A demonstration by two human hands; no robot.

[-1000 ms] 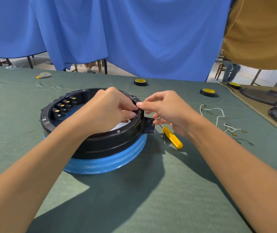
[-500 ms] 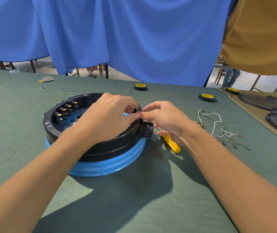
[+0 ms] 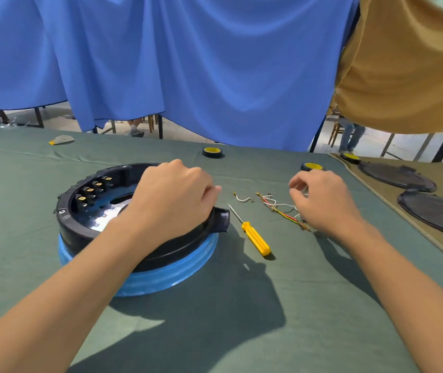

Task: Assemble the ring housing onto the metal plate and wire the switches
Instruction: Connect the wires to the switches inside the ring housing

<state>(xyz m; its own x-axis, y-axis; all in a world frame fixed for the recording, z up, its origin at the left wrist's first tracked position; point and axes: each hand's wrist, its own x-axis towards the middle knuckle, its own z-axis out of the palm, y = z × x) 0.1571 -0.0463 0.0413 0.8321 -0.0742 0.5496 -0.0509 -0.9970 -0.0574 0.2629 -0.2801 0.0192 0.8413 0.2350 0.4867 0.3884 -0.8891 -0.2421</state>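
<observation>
The black ring housing [image 3: 85, 227] sits on a round base wrapped in blue film [image 3: 161, 278], left of centre on the green cloth. A shiny metal plate [image 3: 104, 219] shows inside the ring, and a row of switches with brass terminals [image 3: 91, 190] lines its far-left inner wall. My left hand [image 3: 172, 195] lies over the ring's right rim with its fingers curled round the edge. My right hand [image 3: 322, 200] is over a bundle of white, red and yellow wires [image 3: 279, 208], its fingertips pinching a white wire. A short white wire [image 3: 243, 199] lies apart between my hands.
A yellow-handled screwdriver [image 3: 256, 238] lies just right of the housing. Two tape rolls [image 3: 211, 152] [image 3: 312, 166] sit at the back of the cloth. Two black round lids [image 3: 397, 176] [image 3: 435, 211] lie at the right. A person in a mustard shirt [image 3: 403, 63] stands at the top right.
My right hand has left the housing's rim and moved right to the wire bundle. My left hand stays on the rim. The camera has tilted, showing more of the table.
</observation>
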